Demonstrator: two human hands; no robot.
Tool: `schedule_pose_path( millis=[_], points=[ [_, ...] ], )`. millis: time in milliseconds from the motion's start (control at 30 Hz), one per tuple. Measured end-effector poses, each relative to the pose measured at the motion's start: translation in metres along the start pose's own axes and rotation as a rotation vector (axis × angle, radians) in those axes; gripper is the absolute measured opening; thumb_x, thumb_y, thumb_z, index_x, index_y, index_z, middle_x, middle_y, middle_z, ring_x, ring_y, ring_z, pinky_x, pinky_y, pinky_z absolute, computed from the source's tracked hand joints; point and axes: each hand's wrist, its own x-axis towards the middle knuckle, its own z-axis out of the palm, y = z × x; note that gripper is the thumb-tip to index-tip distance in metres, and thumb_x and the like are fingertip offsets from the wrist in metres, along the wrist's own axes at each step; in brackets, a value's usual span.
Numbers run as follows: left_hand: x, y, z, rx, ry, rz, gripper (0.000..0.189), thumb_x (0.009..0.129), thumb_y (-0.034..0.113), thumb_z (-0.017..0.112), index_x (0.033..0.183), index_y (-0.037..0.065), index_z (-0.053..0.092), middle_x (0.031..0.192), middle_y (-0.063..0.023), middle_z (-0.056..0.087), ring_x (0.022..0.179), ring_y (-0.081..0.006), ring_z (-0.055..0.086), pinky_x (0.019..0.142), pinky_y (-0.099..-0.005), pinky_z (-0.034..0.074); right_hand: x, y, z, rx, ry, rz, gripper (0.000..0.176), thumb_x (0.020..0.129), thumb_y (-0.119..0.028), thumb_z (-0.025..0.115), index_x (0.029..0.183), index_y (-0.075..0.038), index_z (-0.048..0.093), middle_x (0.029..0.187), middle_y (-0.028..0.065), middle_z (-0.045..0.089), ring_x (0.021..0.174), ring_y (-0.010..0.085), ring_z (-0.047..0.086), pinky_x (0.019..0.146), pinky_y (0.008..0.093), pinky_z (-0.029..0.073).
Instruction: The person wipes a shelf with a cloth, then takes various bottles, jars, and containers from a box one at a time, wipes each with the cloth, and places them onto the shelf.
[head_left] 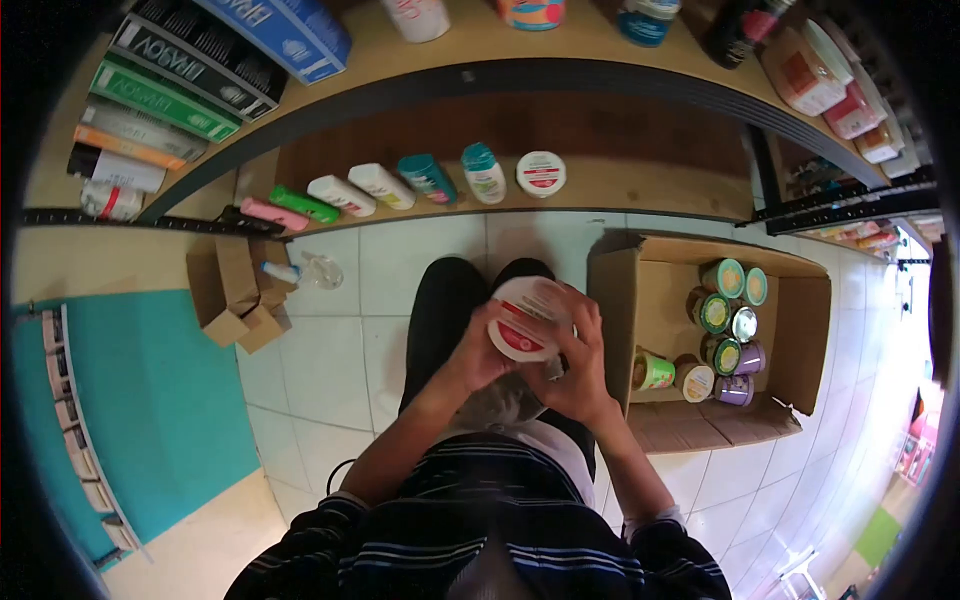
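Note:
Above the lap, a white tub with a red label (522, 337) is held between both hands, somewhat blurred. My left hand (478, 352) wraps its left side. On the right side, my right hand (582, 360) has its fingers curved round the tub. Something transparent, perhaps plastic, lies on the lap (498, 402) just below the hands. A similar white and red tub (541, 174) stands on the lower shelf (640, 193), beside a row of several bottles (378, 186).
To the right, a cardboard box (655, 425) on the tiled floor holds several jars and tubs. A smaller open carton (228, 290) sits at the left, near a clear plastic item (322, 271). The upper shelf (470, 75) bears boxes, bottles and containers.

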Motion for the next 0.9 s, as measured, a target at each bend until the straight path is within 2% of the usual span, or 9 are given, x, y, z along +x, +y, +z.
schedule_pose_path(
  millis=[133, 233, 300, 433, 500, 567, 600, 667, 900],
  points=[
    [-0.021, 0.029, -0.027, 0.170, 0.226, 0.224, 0.067, 0.080, 0.051, 0.046, 0.125, 0.003, 0.036, 0.118, -0.0169, 0.050, 0.105, -0.0300, 0.052, 0.084, -0.0465, 0.047, -0.034, -0.010, 0.043, 0.321, 0.118, 0.329, 0.068, 0.054, -0.010, 0.073, 0.117, -0.018, 0.050, 0.121, 0.0167, 0.044, 0.112, 0.0352, 0.041, 0.093, 0.0418, 0.033],
    [-0.031, 0.042, -0.031, 0.254, 0.337, 0.331, 0.065, 0.081, 0.051, 0.045, 0.124, 0.003, 0.037, 0.116, -0.0167, 0.051, 0.103, -0.0291, 0.054, 0.081, -0.0443, 0.049, -0.083, -0.006, 0.060, 0.154, -0.261, 0.253, 0.075, 0.058, -0.014, 0.072, 0.126, -0.016, 0.040, 0.117, 0.0162, 0.048, 0.111, 0.0342, 0.043, 0.095, 0.0419, 0.031],
    [-0.036, 0.047, -0.028, 0.242, 0.364, 0.362, 0.064, 0.082, 0.052, 0.044, 0.123, 0.003, 0.038, 0.115, -0.0165, 0.051, 0.102, -0.0280, 0.055, 0.079, -0.0421, 0.050, -0.100, -0.001, 0.058, 0.082, -0.589, 0.343, 0.060, 0.064, -0.018, 0.070, 0.118, -0.008, 0.047, 0.108, 0.0152, 0.055, 0.107, 0.0320, 0.047, 0.096, 0.0426, 0.030],
    [-0.033, 0.044, -0.027, 0.220, 0.377, 0.373, 0.065, 0.082, 0.053, 0.043, 0.122, 0.002, 0.038, 0.114, -0.0167, 0.052, 0.101, -0.0278, 0.055, 0.078, -0.0411, 0.051, -0.098, 0.029, 0.062, 0.045, -0.729, 0.178, 0.046, 0.068, -0.020, 0.067, 0.110, -0.005, 0.053, 0.097, 0.0131, 0.059, 0.101, 0.0298, 0.051, 0.092, 0.0415, 0.034],
    [-0.031, 0.038, -0.028, 0.261, 0.384, 0.398, 0.061, 0.083, 0.050, 0.044, 0.120, 0.002, 0.039, 0.114, -0.0163, 0.050, 0.100, -0.0273, 0.055, 0.079, -0.0419, 0.051, -0.089, 0.034, 0.064, 0.739, -0.159, 0.717, 0.035, 0.070, -0.016, 0.064, 0.103, -0.006, 0.058, 0.091, 0.0117, 0.060, 0.091, 0.0280, 0.054, 0.087, 0.0379, 0.036],
    [-0.031, 0.026, -0.023, 0.345, 0.399, 0.432, 0.059, 0.084, 0.048, 0.044, 0.121, 0.003, 0.038, 0.115, -0.0151, 0.049, 0.100, -0.0262, 0.055, 0.078, -0.0415, 0.051, -0.044, 0.011, 0.050, 0.730, 0.233, 0.839, 0.030, 0.070, -0.016, 0.064, 0.095, -0.001, 0.057, 0.097, 0.0119, 0.056, 0.093, 0.0277, 0.050, 0.086, 0.0374, 0.035],
    [-0.030, 0.022, -0.019, 0.432, 0.400, 0.469, 0.056, 0.085, 0.046, 0.043, 0.122, 0.004, 0.037, 0.115, -0.0139, 0.048, 0.100, -0.0251, 0.055, 0.078, -0.0411, 0.051, -0.033, 0.006, 0.053, 0.724, 0.238, 0.843, 0.030, 0.070, -0.016, 0.064, 0.095, -0.001, 0.057, 0.097, 0.0119, 0.056, 0.093, 0.0277, 0.050, 0.086, 0.0374, 0.035],
    [-0.032, 0.009, -0.013, 0.412, 0.370, 0.455, 0.053, 0.083, 0.038, 0.053, 0.122, 0.009, 0.033, 0.112, -0.0081, 0.046, 0.099, -0.0179, 0.053, 0.073, -0.0354, 0.052, -0.019, -0.002, 0.059, 0.003, 0.225, 0.255, 0.035, 0.072, -0.018, 0.061, 0.104, -0.004, 0.058, 0.108, 0.0128, 0.054, 0.099, 0.0294, 0.046, 0.086, 0.0384, 0.034],
    [-0.037, 0.001, -0.018, 0.448, 0.479, 0.464, 0.047, 0.085, 0.035, 0.051, 0.121, 0.010, 0.035, 0.109, -0.0054, 0.046, 0.092, -0.0104, 0.050, 0.068, -0.0211, 0.046, -0.023, -0.005, 0.056, 0.044, 0.015, 0.017, 0.036, 0.070, -0.022, 0.062, 0.103, -0.007, 0.060, 0.118, 0.0098, 0.050, 0.107, 0.0286, 0.042, 0.091, 0.0406, 0.028]
  ],
)
